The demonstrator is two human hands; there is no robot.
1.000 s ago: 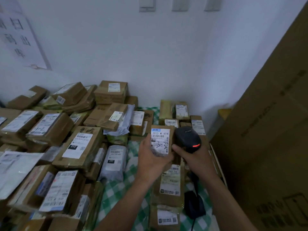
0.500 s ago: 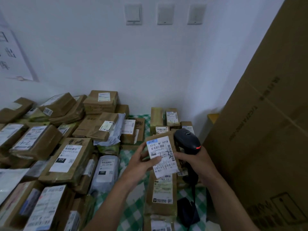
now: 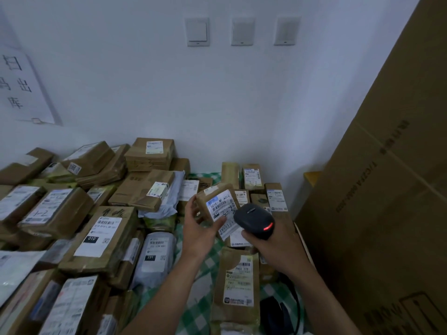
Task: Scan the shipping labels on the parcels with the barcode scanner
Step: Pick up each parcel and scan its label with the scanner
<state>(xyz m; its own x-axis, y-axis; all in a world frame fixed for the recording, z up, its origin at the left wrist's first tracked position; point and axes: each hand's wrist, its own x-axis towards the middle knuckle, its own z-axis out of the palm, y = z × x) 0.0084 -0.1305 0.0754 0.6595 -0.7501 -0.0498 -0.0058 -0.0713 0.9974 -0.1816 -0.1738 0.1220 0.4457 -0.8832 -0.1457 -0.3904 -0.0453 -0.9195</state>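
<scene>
The held parcel [image 3: 204,198] was brown cardboard under shiny clear tape, its shipping label [image 3: 221,207] smooth white paper, the barcode scanner [image 3: 252,218] matt black plastic, the tablecloth [image 3: 200,308] green-checked woven cloth, the grey mailer bag [image 3: 157,269] slick, wrinkled plastic, and the large carton [image 3: 387,189] matt brown cardboard.

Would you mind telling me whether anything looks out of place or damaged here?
The white shipping label on the small brown cardboard parcel in the left hand seems to overhang the box's lower edge, loose rather than stuck flat. The right hand holds the black barcode scanner close to it. Nothing else stands out.
</scene>
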